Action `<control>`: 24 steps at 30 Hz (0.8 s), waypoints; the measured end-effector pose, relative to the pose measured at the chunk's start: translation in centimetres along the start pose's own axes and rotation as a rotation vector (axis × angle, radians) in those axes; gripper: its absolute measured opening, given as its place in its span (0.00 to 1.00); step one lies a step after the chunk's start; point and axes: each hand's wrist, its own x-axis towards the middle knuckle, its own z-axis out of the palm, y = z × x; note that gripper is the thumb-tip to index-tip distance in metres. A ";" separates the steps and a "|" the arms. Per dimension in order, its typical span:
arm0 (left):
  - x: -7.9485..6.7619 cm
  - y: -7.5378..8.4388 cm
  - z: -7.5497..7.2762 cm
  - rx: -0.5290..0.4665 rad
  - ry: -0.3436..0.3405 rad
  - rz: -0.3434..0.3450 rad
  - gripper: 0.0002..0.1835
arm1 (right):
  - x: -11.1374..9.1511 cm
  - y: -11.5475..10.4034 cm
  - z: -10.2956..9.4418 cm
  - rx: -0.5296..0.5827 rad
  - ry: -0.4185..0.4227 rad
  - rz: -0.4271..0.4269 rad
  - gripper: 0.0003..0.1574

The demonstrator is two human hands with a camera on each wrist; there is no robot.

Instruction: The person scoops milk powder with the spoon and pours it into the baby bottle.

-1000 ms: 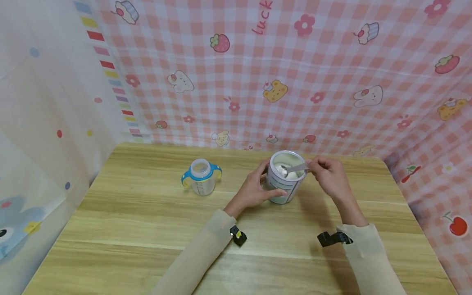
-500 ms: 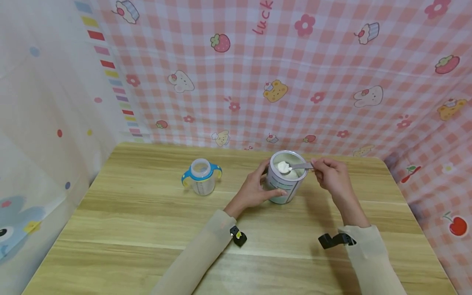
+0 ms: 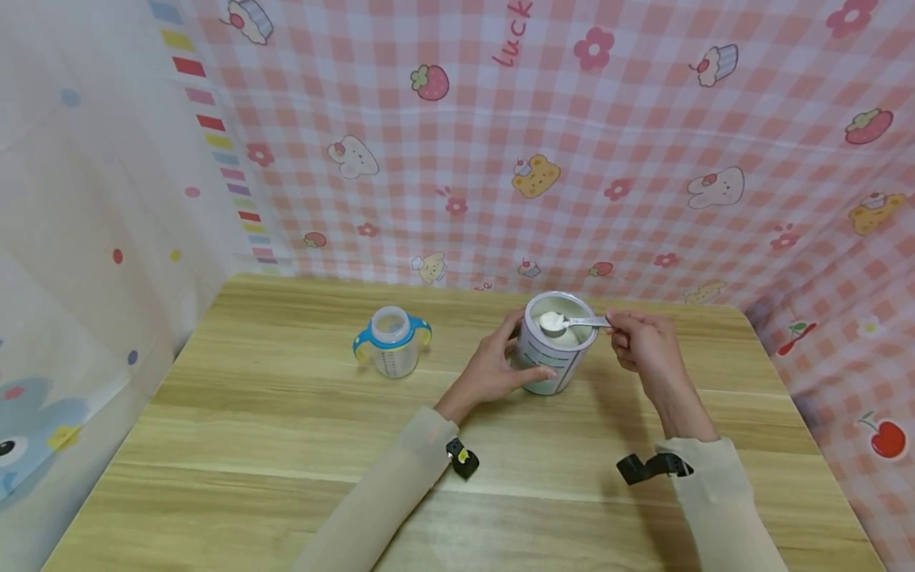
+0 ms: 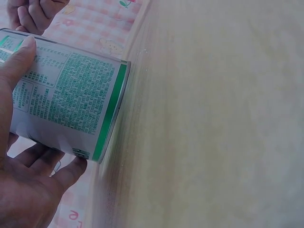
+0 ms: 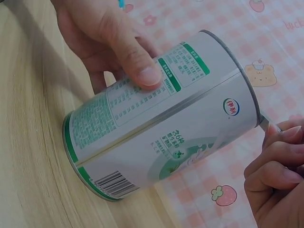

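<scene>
On the table stands an opened milk powder can (image 3: 546,367), white with green print. My left hand (image 3: 493,367) grips its side, thumb on the front and fingers round the back, as the left wrist view also shows. Between thumb and curled fingers, my right hand (image 3: 646,343) pinches the handle of a metal spoon (image 3: 589,322). The spoon's bowl, heaped with white powder (image 3: 553,320), is at the can's mouth. More pale powder lies inside the can. In the right wrist view only a bit of the spoon handle (image 5: 266,122) shows at the rim.
A clear baby bottle (image 3: 395,361) with blue and yellow handles stands uncapped to the left of the can. Behind the wooden table (image 3: 286,445) hangs a pink checked cloth (image 3: 479,143). A pale dotted cloth (image 3: 79,199) hangs at the left.
The spoon has come up out of the powder with a white heap in its bowl and levelled. My right hand has shifted slightly right. The left hand and the can have stayed put.
</scene>
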 end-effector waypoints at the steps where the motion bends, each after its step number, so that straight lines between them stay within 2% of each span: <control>1: 0.0 0.0 0.0 -0.003 0.000 -0.001 0.51 | 0.0 0.0 0.0 0.003 0.002 0.003 0.23; 24: -0.1 -0.2 0.0 -0.027 -0.009 0.004 0.51 | -0.4 0.2 0.0 -0.066 0.071 -0.045 0.23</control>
